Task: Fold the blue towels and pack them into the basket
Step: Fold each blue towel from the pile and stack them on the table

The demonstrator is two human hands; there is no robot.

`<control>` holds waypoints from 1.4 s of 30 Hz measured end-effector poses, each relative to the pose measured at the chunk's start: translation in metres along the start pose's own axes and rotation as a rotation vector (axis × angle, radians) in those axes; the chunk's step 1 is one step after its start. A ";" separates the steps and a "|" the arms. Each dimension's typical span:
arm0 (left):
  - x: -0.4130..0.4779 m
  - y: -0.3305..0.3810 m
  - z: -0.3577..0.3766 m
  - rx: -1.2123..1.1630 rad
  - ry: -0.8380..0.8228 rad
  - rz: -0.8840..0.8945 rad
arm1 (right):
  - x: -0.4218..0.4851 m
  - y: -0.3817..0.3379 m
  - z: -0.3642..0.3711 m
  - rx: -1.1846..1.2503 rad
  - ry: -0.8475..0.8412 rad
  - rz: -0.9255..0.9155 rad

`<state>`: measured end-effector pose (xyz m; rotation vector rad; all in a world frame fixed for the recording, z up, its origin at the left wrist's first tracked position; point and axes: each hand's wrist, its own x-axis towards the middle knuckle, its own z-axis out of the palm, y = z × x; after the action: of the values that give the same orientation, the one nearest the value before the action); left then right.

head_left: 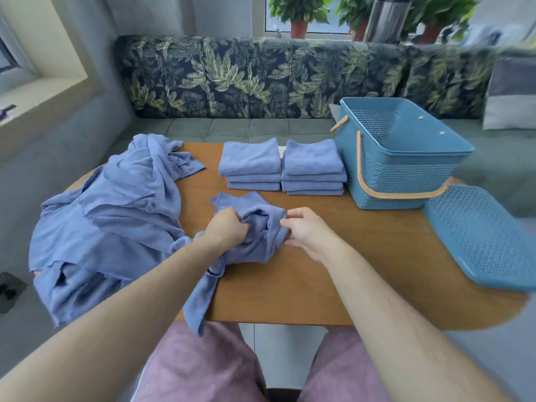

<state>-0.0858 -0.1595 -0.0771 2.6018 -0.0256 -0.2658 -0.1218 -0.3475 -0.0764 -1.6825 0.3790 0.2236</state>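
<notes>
A crumpled blue towel [258, 227] lies in the middle of the wooden table [333, 262], one end hanging over the near edge. My left hand [227, 227] grips its bunched cloth from the left. My right hand [304, 227] pinches its right edge. Behind it stand two stacks of folded blue towels [249, 158] [313, 161]. A big heap of unfolded blue towels [116, 216] covers the table's left end. The blue basket [406, 181] with tan handles stands at the back right with nothing visible inside.
The basket's blue mesh lid [487, 239] lies flat at the table's right end. A sofa [261, 79] with a leaf-print back runs behind the table. My knees in pink shorts [203, 364] are under the near edge.
</notes>
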 end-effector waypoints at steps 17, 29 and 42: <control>-0.047 0.021 -0.095 -0.825 0.363 0.088 | -0.059 -0.064 -0.046 0.338 0.034 -0.135; -0.082 0.036 -0.188 -1.253 0.372 0.162 | -0.111 -0.155 -0.095 0.019 0.098 -0.399; -0.083 0.046 -0.202 -1.319 0.418 0.199 | -0.123 -0.181 -0.118 0.179 0.159 -0.446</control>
<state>-0.1270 -0.0931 0.1322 1.2810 0.0310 0.2742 -0.1762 -0.4286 0.1525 -1.5669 0.1277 -0.2678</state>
